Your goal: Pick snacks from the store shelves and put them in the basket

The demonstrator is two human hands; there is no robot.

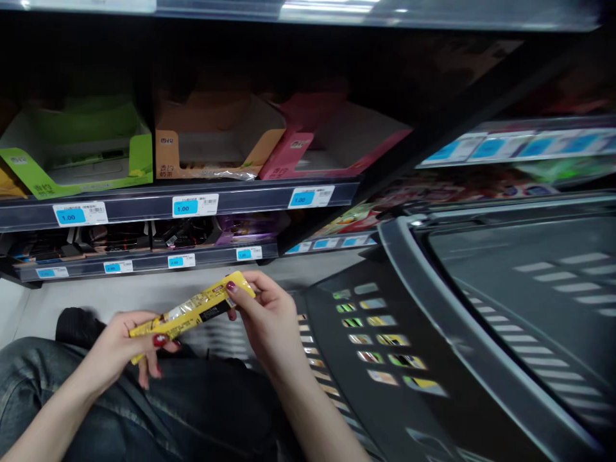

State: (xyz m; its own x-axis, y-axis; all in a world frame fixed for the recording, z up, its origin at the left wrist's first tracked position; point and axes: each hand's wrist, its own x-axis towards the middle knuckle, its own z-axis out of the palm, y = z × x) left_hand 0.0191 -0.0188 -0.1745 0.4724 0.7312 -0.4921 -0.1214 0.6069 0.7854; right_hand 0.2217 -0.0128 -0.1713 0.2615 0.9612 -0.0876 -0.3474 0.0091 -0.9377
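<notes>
A slim yellow sachet [190, 314], long and flat with printed text, a shiny strip and a dark panel, is stretched between my two hands above my lap. Its lower left end is pinched by my left hand [126, 343], thumb on top and fingers beneath. At the upper right end my right hand [264, 308] grips it between thumb and fingers. Behind the sachet, open display cartons stand on a shelf: a green one [33, 183], an orange-brown one [168, 154] and a pink one [289, 160].
A dark plastic shopping basket [414, 308] with slotted sides stands close on my right; colourful packs show through its slots. The shelf edge [135, 199] carries blue-and-white price tags. A lower shelf [149, 258] holds dark and purple packs. Another rack [462, 147] runs off to the right.
</notes>
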